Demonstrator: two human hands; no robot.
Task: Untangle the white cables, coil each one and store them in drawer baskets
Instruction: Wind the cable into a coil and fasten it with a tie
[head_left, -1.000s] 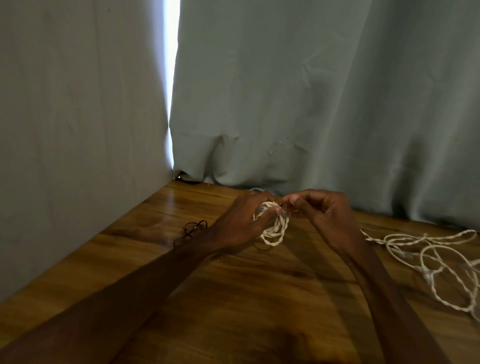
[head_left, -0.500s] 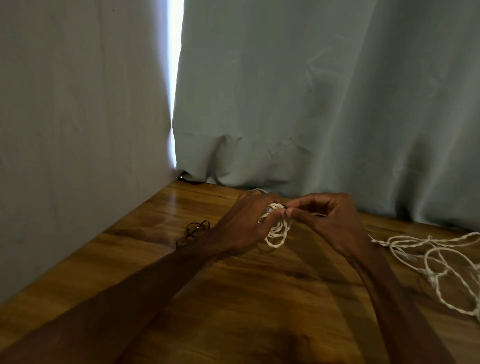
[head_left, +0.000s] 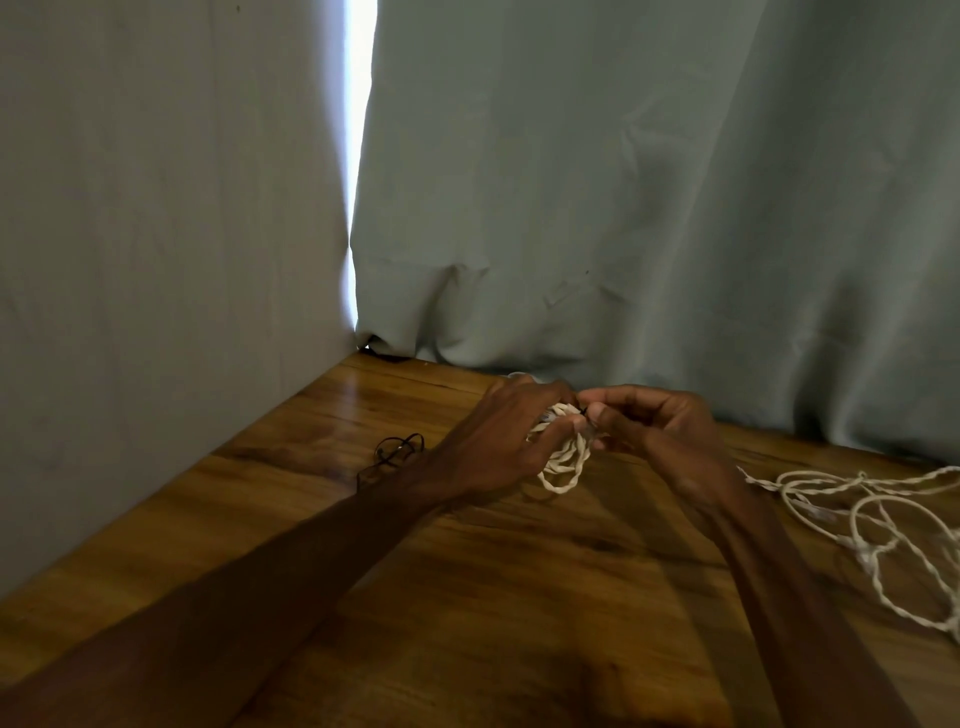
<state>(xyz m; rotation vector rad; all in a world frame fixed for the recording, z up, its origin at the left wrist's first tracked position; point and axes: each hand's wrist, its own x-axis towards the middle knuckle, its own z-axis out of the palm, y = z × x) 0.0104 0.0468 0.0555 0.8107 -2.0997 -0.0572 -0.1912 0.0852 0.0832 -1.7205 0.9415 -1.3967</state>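
Observation:
A small coil of white twisted cable (head_left: 563, 462) hangs just above the wooden table (head_left: 519, 597). My left hand (head_left: 511, 436) grips the coil's top, fingers curled round it. My right hand (head_left: 660, 423) pinches something thin and dark at the coil's top, right beside the left fingertips. A loose tangle of white cable (head_left: 872, 514) lies spread on the table at the right, partly cut off by the frame edge.
A small dark loop of thin wire or tie (head_left: 395, 452) lies on the table left of my left wrist. Grey-green curtains (head_left: 623, 208) hang along the back and left edges of the table, with a bright gap between them.
Both hands stay together at the coil; the fingers shifted slightly as they work at its top. The view drifted a little. The loose tangle has not moved.

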